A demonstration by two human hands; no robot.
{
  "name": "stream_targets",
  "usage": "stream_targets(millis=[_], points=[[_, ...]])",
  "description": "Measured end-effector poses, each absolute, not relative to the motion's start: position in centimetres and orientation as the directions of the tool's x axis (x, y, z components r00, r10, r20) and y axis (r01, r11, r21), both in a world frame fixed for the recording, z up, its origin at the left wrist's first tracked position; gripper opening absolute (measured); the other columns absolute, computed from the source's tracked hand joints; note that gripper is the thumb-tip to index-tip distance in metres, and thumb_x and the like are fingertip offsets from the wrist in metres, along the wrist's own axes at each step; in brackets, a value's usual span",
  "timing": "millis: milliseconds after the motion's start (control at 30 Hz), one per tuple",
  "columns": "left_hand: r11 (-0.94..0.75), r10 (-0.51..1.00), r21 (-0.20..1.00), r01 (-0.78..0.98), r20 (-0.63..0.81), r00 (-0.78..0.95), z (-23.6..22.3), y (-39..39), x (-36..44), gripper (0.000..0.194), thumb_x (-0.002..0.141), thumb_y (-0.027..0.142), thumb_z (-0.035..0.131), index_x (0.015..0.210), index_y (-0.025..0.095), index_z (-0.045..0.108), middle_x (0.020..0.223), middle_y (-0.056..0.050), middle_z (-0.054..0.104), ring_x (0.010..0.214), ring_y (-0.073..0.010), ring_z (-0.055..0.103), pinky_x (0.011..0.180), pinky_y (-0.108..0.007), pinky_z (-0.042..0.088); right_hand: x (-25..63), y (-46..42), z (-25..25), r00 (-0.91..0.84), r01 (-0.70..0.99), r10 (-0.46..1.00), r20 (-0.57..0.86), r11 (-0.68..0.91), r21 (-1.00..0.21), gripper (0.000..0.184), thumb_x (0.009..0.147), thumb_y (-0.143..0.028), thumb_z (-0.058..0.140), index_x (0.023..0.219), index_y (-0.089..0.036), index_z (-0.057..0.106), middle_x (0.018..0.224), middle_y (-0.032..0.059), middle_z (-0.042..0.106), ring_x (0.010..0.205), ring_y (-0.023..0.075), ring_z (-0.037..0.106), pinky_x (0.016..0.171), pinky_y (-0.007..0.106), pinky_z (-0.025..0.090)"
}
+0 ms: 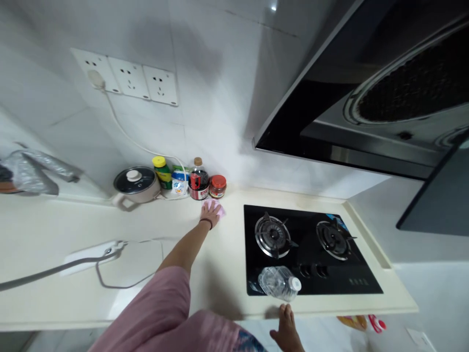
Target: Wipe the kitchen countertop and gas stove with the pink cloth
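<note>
My left hand (210, 214) reaches across to the back of the counter and presses a crumpled pink cloth (221, 210) onto the surface, its fingers bent over the cloth. Just behind it stand a jar with a red lid (218, 187) and a dark sauce bottle (199, 181) with a brown cap and red handle. At the counter's front edge, my right hand (286, 330) has its fingers extended and holds nothing. A clear plastic bottle (276, 283) with a white cap lies on its side close beyond its fingertips, on the front of the black gas hob (304, 244).
An electric pot (137, 186) with a glass lid, a yellow-capped green bottle (162, 172) and a blue-and-white packet (179, 182) line the wall. A white power strip (88, 256) with cables lies on the left. The range hood (340, 159) overhangs the hob.
</note>
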State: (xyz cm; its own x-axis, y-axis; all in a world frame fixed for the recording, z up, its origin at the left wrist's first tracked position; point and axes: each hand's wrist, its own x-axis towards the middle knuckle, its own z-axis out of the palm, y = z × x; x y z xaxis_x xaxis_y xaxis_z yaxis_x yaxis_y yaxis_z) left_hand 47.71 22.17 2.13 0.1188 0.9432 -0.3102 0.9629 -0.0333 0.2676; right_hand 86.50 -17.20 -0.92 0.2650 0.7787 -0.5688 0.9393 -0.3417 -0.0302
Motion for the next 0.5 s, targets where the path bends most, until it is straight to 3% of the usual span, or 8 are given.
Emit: stream_targets(millis=[167,300,400,500], points=[[0.103,0.942,0.23,0.968,-0.334,-0.021,2.9,20.7,42.3,0.073,0.105,0.045,0.043,0.176,0.033,0.03,0.186,-0.004,0.012,0.17,-0.0437,0.0,0.134,-0.064,0.01,86.6,-17.3,-1.4,0.225,0.962,0.823,-0.522,-0.272,-0.013,0.104,0.059,-0.044,0.06,0.156,-0.008,0.052,0.166,0.0279,0.05,0.162,0.0541,0.031,0.134,0.066,0.022],[0.19,0.942,0.247,0.95,-0.317,-0.106,3.5,19.1,42.3,0.072,0.108,0.04,0.041,0.177,0.024,0.028,0.186,-0.009,0.008,0.168,-0.0482,0.001,0.133,-0.069,0.009,86.3,-17.2,-1.3,0.228,0.971,0.813,-0.536,-0.231,0.063,0.109,0.061,-0.041,0.059,0.159,0.003,0.042,0.168,0.0316,0.045,0.164,0.0503,0.029,0.138,0.057,0.016],[0.14,0.945,0.27,0.953,-0.325,-0.047,3.9,17.2,46.0,0.072,0.107,0.036,0.039,0.176,0.018,0.03,0.186,-0.012,0.008,0.167,-0.0521,0.002,0.133,-0.071,0.009,86.2,-17.1,-1.3,0.245,0.968,0.808,-0.536,-0.23,0.096,0.111,0.063,-0.04,0.058,0.158,0.012,0.037,0.168,0.0371,0.041,0.164,0.0501,0.029,0.138,0.054,0.015],[0.006,0.933,0.325,0.946,-0.341,0.112,3.5,13.7,51.8,0.07,0.103,0.036,0.048,0.173,0.027,0.04,0.185,-0.005,0.015,0.169,-0.0458,0.002,0.136,-0.065,0.012,86.4,-16.9,-1.5,0.207,0.976,0.844,-0.495,-0.215,0.04,0.106,0.062,-0.041,0.061,0.155,0.007,0.044,0.163,0.0377,0.046,0.16,0.0565,0.033,0.135,0.063,0.021]])
